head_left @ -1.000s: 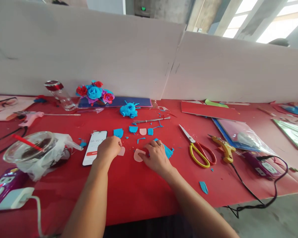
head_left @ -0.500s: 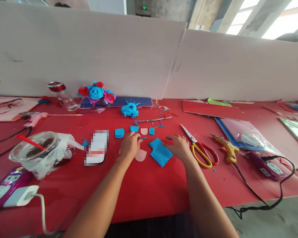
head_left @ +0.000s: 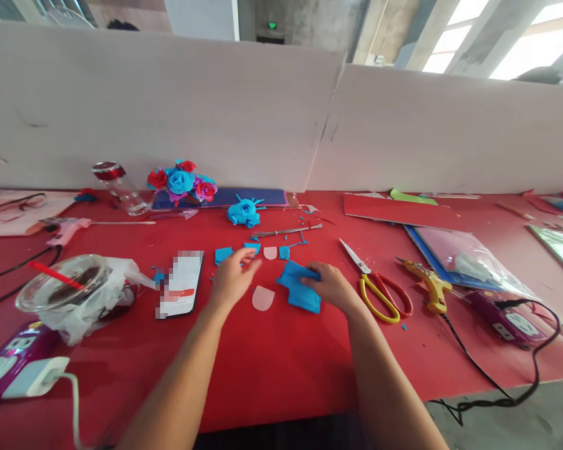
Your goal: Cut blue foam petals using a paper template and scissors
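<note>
My right hand (head_left: 332,285) grips the right edge of a folded blue craft sheet (head_left: 298,289) and holds it slightly off the red table (head_left: 272,369). My left hand (head_left: 232,280) hovers just left of it, a little blurred, with loose outstretched fingers and nothing in them. A pale pink petal-shaped cutout (head_left: 263,298) lies flat between the two hands. Beyond the fingers sits a row of small cut pieces: blue ones (head_left: 223,254) and a pink one (head_left: 270,252).
A phone (head_left: 182,282) lies left of my left hand. Yellow-handled scissors (head_left: 380,292), a yellow glue gun (head_left: 426,282) and a purple power strip (head_left: 511,315) lie to the right. A bagged glass bowl (head_left: 68,287) stands left. Paper flowers (head_left: 244,212), a bouquet (head_left: 182,181) and a jar (head_left: 117,185) stand at the back.
My right hand left the pink cutout, went right and took hold of the blue sheet, lifting its edge. My left hand moved right from beside the phone and rose off the table.
</note>
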{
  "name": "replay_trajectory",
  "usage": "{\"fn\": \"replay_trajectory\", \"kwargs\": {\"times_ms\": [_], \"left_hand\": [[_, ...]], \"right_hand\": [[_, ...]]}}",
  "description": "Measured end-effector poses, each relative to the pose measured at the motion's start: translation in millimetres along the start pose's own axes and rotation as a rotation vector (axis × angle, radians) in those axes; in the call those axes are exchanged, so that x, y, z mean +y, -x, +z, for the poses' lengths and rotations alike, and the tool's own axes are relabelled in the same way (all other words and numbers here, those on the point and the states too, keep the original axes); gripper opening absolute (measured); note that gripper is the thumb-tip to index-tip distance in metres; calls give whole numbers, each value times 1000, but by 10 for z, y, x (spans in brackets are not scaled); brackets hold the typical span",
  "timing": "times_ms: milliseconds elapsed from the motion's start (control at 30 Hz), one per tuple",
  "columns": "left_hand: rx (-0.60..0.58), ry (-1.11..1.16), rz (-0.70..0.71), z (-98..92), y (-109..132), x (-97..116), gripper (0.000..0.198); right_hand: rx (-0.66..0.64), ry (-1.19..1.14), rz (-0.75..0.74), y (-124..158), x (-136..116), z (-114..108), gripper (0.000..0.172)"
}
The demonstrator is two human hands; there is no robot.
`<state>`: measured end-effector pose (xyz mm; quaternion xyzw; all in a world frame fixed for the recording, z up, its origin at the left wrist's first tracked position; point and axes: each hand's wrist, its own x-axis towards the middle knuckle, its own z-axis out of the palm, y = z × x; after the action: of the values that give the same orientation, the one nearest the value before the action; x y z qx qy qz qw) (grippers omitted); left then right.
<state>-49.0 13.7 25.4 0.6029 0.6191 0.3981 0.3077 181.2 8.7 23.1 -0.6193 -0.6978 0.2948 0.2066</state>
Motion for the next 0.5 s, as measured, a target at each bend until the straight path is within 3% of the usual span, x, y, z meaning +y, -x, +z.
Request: {"fn": "replay_trajectory", "kwargs": {"times_ms": [67, 133, 200, 333, 500], "left_hand": [[-143, 374, -4, 237, 89, 73, 45], [-223, 602, -81, 441, 177, 129, 35], [-221, 748, -154, 558, 237, 164, 26], [-65, 882, -231, 551, 245, 189, 29], [-49, 846, -208, 484, 194, 163, 32]], "right_hand": [[-42, -188, -64, 22, -28, -33, 10], [-57, -357, -86, 41, -56, -61, 15], [4, -536, -44, 52, -86, -75, 25], [101, -875, -1, 44, -164, -11, 42], [111, -801, -96, 2, -198, 216, 32]]}}
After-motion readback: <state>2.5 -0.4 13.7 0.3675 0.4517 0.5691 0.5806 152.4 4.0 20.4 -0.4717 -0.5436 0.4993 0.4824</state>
